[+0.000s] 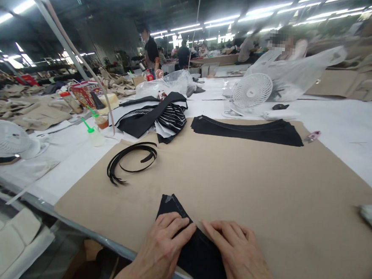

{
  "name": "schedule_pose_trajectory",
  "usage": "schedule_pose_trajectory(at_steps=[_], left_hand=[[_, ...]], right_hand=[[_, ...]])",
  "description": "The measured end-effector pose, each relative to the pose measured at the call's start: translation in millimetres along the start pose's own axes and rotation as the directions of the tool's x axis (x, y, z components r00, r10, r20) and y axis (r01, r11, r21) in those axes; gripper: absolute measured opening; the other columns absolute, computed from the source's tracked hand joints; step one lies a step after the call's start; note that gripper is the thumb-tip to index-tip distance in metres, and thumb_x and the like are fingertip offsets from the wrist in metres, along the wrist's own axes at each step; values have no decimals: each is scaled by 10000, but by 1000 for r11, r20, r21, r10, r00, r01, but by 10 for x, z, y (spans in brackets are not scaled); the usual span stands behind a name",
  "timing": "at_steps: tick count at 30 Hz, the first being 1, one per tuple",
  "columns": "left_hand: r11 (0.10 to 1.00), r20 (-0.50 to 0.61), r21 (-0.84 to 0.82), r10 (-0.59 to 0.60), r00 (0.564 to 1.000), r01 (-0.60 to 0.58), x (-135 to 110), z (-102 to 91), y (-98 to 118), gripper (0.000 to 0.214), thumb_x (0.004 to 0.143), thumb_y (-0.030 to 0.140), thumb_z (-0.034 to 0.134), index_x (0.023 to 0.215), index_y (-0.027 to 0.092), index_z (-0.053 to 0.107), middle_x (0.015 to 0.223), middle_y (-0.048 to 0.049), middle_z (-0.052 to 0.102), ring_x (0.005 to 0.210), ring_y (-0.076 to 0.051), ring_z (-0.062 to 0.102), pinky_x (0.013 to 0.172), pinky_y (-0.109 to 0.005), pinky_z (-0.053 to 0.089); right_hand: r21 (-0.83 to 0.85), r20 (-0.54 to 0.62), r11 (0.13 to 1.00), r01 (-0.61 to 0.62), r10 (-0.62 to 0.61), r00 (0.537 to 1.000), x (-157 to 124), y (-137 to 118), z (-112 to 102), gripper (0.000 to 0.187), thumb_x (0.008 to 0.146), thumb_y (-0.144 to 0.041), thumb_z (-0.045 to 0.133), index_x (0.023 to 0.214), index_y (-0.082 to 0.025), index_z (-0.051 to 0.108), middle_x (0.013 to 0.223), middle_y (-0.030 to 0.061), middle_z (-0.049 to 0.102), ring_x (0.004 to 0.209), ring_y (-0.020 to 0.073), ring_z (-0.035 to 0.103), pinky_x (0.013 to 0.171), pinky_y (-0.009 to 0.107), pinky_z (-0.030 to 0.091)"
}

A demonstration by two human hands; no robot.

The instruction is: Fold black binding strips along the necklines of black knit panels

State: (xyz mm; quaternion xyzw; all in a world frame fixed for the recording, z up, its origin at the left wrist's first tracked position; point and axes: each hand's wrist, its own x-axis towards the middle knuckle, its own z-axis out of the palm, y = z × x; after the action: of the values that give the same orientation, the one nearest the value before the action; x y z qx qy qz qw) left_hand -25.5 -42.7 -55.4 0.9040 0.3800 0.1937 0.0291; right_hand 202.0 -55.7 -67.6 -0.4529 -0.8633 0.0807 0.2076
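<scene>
A black fabric piece [171, 206] lies at the near edge of a brown paper sheet [234, 177]. My left hand [162, 244] rests flat on its left part, fingers stretched toward the cloth's upper corner. My right hand [238, 253] lies flat beside it on the right, fingers extended and pressing the fabric. Neither hand holds anything. A coil of thin black strips [132, 159] lies further out to the left. A stack of long black fabric pieces [247, 130] sits at the far side of the paper.
A pile of black and striped cloth [160, 114] lies at the back left, near glue bottles with green caps [94, 133]. Two small white fans [251, 91] [4, 137] stand on the white table [343, 120]. Other people work at distant tables.
</scene>
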Motion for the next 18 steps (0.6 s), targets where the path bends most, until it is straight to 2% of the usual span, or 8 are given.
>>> schedule_pose_trajectory(at_steps=[2,5,8,13,15,18], left_hand=[[1000,1,25,12,1000,-12,8,-9,4,394,905,95,368,1247,152,553,1116,-116,638,1029,-232,535,856,-402,508],[996,-26,83,26,999,-24,2,-15,12,404,902,114,362,1238,181,577,1112,-107,648,1023,-229,548,855,-392,492],[984,-59,166,73,996,-63,-17,-3,24,380,912,142,379,1221,183,595,1124,-94,662,1018,-227,556,866,-376,465],[958,-103,274,112,988,-80,-61,44,62,387,928,195,351,1236,145,580,1153,-108,667,1042,-249,559,891,-387,432],[973,-115,225,87,990,-59,-71,48,66,382,919,205,354,1219,140,581,1157,-109,665,1021,-254,567,872,-393,446],[999,-85,37,-4,996,7,-74,16,47,348,880,134,388,1168,141,583,1156,-97,660,988,-236,569,850,-378,481]], right_hand=[[3,-5,1000,2,-2,1000,13,-36,3,576,753,-46,460,1293,-238,519,1121,40,611,979,188,517,842,351,330],[-45,-104,999,19,-24,994,45,-102,29,506,733,-88,525,1205,-265,575,1050,2,635,921,178,527,850,357,325],[-126,-189,990,56,-79,979,58,-132,63,433,745,-107,533,1153,-239,591,994,-10,652,901,175,541,858,376,327],[-279,-207,950,137,-199,958,18,-130,108,359,821,-137,493,1166,-203,570,1017,14,661,954,203,553,884,423,347],[-326,-195,934,146,-218,956,7,-131,126,356,832,-133,482,1170,-208,565,1049,31,657,991,223,549,897,437,350],[-316,-203,937,147,-218,955,28,-131,134,369,822,-108,459,1157,-217,565,1030,31,661,970,222,560,889,430,349]])
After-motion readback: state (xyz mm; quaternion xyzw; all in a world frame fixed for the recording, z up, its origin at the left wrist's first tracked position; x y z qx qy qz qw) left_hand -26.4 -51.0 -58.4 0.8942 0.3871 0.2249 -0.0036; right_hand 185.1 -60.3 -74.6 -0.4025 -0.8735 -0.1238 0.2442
